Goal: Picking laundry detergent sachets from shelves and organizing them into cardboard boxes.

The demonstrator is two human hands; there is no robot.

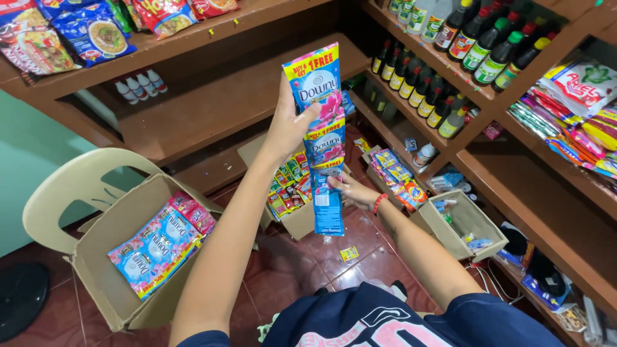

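Left grip clamps sachet strip top — right grip pinches it lower.

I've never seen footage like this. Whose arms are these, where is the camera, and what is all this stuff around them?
There is no machine here: the arms belong to a person, and the one camera sits on their head, looking down, so you see what they see. The left hand is raised and grips the top of a long strip of blue and pink sachets that hangs down. The right hand, with a red bracelet at the wrist, holds the strip lower down. On the left, an open cardboard box rests on a beige plastic chair and holds more of the same sachets. Another box behind the strip holds small colourful packets, and a small wooden box stands on the red tiled floor. Brown wooden shelves around carry dark bottles and packets.
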